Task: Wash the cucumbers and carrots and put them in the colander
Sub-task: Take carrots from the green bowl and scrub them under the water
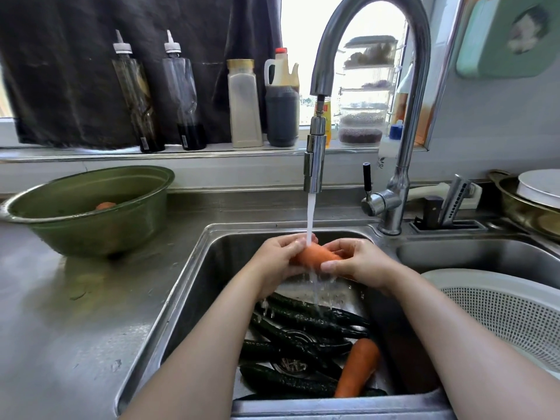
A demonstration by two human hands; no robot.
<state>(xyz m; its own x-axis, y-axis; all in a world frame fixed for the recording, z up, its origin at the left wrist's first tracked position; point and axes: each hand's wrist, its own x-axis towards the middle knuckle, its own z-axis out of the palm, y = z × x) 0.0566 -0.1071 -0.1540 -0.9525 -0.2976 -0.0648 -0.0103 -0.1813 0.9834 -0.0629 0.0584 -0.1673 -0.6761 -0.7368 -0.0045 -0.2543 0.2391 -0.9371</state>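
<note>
Both hands hold one orange carrot under the running water of the faucet, above the steel sink. My left hand grips its left end and my right hand grips its right end. On the sink floor lie several dark green cucumbers and a second carrot. A white colander stands at the right, over the second basin. Another carrot lies inside the green bowl on the counter at the left.
Bottles of sauce and oil line the window ledge behind the sink. A knife block and a pan with a white plate sit at the back right. The wet steel counter stretches to the left.
</note>
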